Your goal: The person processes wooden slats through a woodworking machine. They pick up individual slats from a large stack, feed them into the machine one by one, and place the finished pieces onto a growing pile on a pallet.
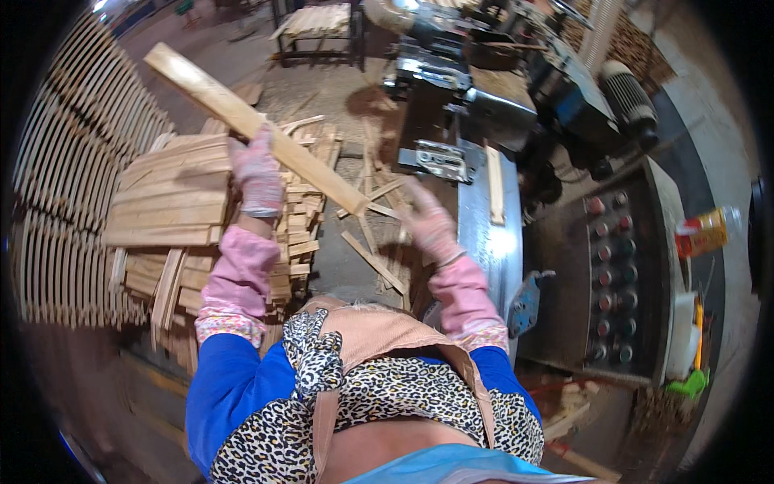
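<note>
My left hand [260, 173], in a pale pink knitted glove, is closed around the middle of a long flat wooden board [197, 85]. The board slants from the upper left down to a near end beside my right hand [429, 224]. That gloved hand is slightly blurred, its fingers apart and holding nothing, close to the edge of a metal machine table [484, 234]. Below my left hand lies a stack of wooden boards [169, 194], with shorter pieces [298, 222] piled at its right.
A wood strip [494, 185] lies on the machine table, under a machine head [439, 161]. At right stands a control panel [613, 274] with several buttons, a bottle [709, 231] beyond it. Stacked slats [60, 177] rise at far left. Offcuts [375, 262] litter the floor.
</note>
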A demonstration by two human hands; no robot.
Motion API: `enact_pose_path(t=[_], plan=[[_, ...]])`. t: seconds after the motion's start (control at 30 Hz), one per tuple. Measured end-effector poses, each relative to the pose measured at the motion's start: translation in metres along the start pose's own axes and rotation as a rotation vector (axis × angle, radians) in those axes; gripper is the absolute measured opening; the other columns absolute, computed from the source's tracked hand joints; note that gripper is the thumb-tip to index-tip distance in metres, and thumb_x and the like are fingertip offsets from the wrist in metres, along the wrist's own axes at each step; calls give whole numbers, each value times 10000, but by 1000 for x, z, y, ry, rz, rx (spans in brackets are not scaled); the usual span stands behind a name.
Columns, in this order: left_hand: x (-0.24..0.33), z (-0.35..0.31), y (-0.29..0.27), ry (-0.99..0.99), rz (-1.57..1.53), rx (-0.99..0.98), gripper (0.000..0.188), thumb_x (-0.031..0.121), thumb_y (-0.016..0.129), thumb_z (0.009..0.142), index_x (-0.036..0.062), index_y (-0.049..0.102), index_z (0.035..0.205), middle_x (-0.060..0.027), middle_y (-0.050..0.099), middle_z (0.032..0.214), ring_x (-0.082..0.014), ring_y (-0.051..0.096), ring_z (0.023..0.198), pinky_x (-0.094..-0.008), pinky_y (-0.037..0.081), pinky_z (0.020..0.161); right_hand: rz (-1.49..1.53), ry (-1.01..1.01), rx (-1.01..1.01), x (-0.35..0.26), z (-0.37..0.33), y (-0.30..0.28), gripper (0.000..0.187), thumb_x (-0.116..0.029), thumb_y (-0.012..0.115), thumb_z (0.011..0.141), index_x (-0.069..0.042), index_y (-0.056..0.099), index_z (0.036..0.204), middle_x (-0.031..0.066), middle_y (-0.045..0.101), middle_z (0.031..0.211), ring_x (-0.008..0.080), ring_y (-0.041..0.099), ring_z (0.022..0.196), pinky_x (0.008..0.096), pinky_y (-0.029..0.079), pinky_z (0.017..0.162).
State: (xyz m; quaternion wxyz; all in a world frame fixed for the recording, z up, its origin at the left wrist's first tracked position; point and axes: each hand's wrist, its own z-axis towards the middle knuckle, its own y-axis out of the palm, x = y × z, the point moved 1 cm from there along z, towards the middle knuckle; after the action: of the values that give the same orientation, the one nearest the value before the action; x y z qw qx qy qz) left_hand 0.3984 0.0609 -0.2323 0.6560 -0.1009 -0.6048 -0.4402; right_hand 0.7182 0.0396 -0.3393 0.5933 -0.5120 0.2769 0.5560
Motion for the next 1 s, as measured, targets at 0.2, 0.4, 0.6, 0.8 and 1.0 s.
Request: enact_pose_path(t=[0.2,0.4,0.6,0.8,1.0], plan=[[-76,-130,78,-452,-38,-672,495,123,652,973,-35,451,1397,-123,630,1153,-199,624,1009,-327,555,862,-496,46,248,-24,-85,-25,593,-150,794,813,-7,596,1354,232,665,1213,389,644,1113,449,509,993],[-96,-149,6,-714,182,-777,600,179,701,948,-20,456,1458,-31,644,1009,-99,576,805,-243,492,684,-1032,474,461,3,-310,-85,537,-142,780,768,-64,639,1280,217,699,1120,405,666,984,529,537,835],[-102,-136,-49,-671,389,-542,582,192,716,951,-4,474,1443,-51,641,1047,-100,609,781,-243,525,665,-1234,555,558,55,-263,-100,462,-247,694,858,-81,631,1285,202,664,1241,417,637,1034,531,508,892],[-66,-116,-29,-442,299,-461,497,70,644,972,-44,482,1428,-56,631,1154,-133,599,1010,-238,507,839,-1141,593,608,127,-75,-137,552,-396,683,915,-222,555,1422,119,641,1311,333,600,1139,447,507,961],[13,-13,-84,323,713,37,553,158,666,954,-2,459,1441,-142,522,1314,-214,515,1130,-305,478,939,-1140,651,591,112,-116,-122,592,-362,723,887,-219,549,1434,136,674,1169,345,622,1063,466,517,934]])
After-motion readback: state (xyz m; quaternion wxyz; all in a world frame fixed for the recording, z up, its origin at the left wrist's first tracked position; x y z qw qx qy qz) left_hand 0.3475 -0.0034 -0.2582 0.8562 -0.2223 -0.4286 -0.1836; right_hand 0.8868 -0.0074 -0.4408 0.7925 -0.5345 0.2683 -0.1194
